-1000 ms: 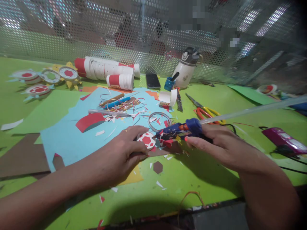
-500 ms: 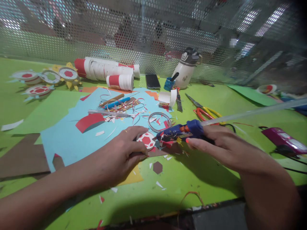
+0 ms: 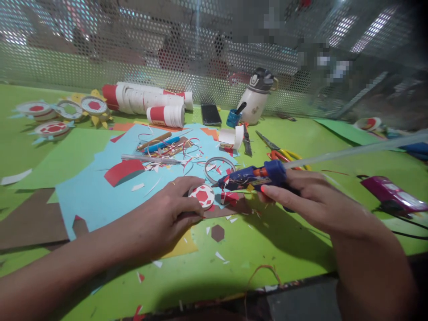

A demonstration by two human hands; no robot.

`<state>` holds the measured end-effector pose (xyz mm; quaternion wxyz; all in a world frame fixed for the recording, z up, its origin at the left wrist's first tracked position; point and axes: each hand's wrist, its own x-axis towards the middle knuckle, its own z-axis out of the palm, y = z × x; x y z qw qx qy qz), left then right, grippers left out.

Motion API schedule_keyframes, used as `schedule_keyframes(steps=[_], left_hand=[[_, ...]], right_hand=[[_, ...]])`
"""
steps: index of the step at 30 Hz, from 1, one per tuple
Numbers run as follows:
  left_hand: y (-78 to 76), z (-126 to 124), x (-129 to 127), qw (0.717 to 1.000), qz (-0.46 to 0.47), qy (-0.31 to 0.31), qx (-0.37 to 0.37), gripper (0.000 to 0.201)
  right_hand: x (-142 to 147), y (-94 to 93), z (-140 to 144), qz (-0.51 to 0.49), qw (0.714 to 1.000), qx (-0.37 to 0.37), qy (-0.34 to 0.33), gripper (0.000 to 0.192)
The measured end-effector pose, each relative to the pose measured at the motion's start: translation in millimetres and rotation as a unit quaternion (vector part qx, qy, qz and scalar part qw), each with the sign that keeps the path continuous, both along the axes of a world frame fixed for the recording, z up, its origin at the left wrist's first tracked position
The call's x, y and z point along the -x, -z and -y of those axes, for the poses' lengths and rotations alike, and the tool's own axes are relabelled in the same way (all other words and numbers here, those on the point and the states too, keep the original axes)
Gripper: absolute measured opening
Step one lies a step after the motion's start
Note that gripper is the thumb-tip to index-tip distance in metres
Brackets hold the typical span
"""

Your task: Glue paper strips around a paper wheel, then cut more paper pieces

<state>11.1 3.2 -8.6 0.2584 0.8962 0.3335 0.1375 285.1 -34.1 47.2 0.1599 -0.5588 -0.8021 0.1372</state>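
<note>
My right hand [image 3: 307,200] grips a blue glue gun [image 3: 257,176] with a long clear glue stick [image 3: 351,151] sticking out behind it. Its nozzle points left, a little above and right of a small white disc with red patches [image 3: 202,195]. My left hand [image 3: 170,214] rests flat on the table with its fingers pressing at the edge of that disc, which lies on a brown paper strip [image 3: 227,208] over a light blue sheet [image 3: 100,191].
Scissors with red and yellow handles [image 3: 284,154], a white paper ring [image 3: 220,168], pens and paper shavings [image 3: 167,149], rolled white-and-red cups [image 3: 143,98], a phone [image 3: 210,114], a white bottle [image 3: 256,96], finished paper ornaments [image 3: 60,113] and a magenta object [image 3: 391,196] lie on the green table. A perforated metal screen [image 3: 133,49] closes the back.
The glue gun has lifted slightly, its nozzle drawing a little up and away from the disc. My left hand has stayed on the disc.
</note>
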Motion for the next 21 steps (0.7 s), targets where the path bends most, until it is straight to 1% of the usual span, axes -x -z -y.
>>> schedule_keyframes(steps=[4, 6, 9, 11, 12, 15, 18, 21], left_hand=[[1.3, -0.6, 1.8, 1.000, 0.004, 0.000, 0.000, 0.027], [-1.1, -0.7, 2.7, 1.000, -0.001, 0.005, 0.005, 0.027], [-3.9, 0.6, 3.9, 1.000, -0.005, 0.013, 0.014, 0.027], [-3.0, 1.6, 4.2, 1.000, 0.003, 0.010, 0.014, 0.027], [-2.0, 2.0, 4.2, 1.000, 0.008, -0.001, 0.016, 0.028], [0.5, 2.2, 4.4, 0.999, 0.021, -0.020, 0.021, 0.028], [-0.3, -0.1, 6.1, 0.999, 0.014, -0.012, 0.043, 0.028], [-2.7, -5.7, 9.4, 0.998, 0.024, -0.006, 0.054, 0.025]], right_hand=[[-3.9, -0.2, -2.6, -0.029, 0.998, -0.028, 0.038, 0.035], [-6.4, 0.6, -5.6, -0.060, 0.993, -0.057, 0.088, 0.035], [-12.5, 2.5, -13.8, -0.090, 0.973, -0.115, 0.182, 0.039], [-19.0, 4.1, -21.9, -0.054, 0.959, -0.124, 0.251, 0.041], [-22.7, 5.4, -26.4, -0.035, 0.955, -0.128, 0.265, 0.041], [-33.7, 13.1, -40.8, 0.014, 0.964, -0.127, 0.233, 0.033], [-39.7, 26.7, -53.9, 0.048, 0.971, -0.109, 0.205, 0.027], [-41.3, 40.8, -63.7, 0.072, 0.978, -0.094, 0.171, 0.029]])
